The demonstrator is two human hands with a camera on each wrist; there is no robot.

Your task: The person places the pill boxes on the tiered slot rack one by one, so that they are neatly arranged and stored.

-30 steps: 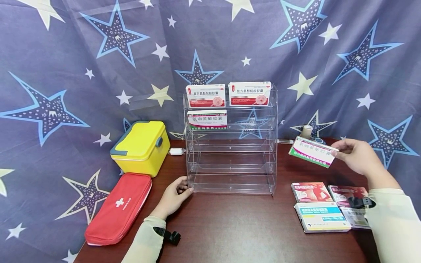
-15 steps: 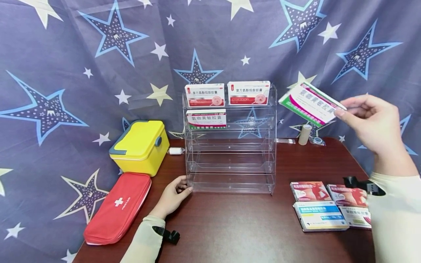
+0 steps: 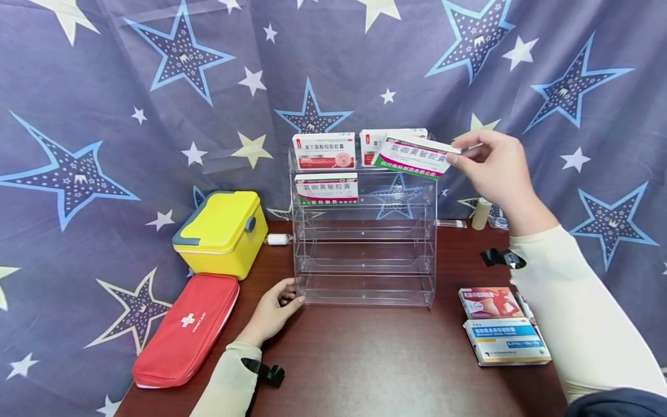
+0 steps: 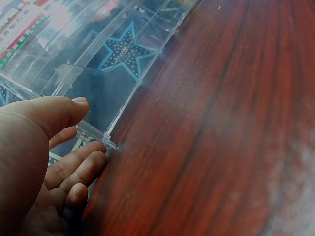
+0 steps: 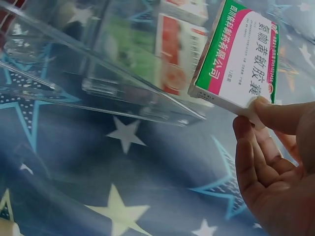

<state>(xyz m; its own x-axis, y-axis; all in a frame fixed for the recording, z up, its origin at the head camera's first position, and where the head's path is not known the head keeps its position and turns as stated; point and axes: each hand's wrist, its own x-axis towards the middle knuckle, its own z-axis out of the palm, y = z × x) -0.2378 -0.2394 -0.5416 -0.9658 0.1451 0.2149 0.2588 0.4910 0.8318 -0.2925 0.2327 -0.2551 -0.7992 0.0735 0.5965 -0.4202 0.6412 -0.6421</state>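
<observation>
A clear tiered display rack [image 3: 363, 296] stands on the table. My left hand [image 3: 272, 310] holds its lower left corner, thumb at the front and fingers bent at the side. In the head view my right hand [image 3: 492, 165] pinches the right end of a white, green and magenta medicine box [image 3: 411, 156]. The held box is tilted and overlaps the top right red-and-white box [image 3: 369, 145]. Another red-and-white box [image 3: 324, 152] sits at the top left. A matching green-and-magenta box [image 3: 326, 189] stands on the second tier's left side.
On the right lie a red medicine box [image 3: 488, 302] and a blue-and-white box [image 3: 506, 341], with others mostly hidden by the right sleeve. A yellow case [image 3: 224, 231] and a red first-aid pouch [image 3: 187, 330] are on the left. A beige roll [image 3: 481, 213] stands behind.
My right hand has lifted the medicine box from above the right side of the table and carried it left to the rack's upper right. My left hand has stayed at the rack's corner.
</observation>
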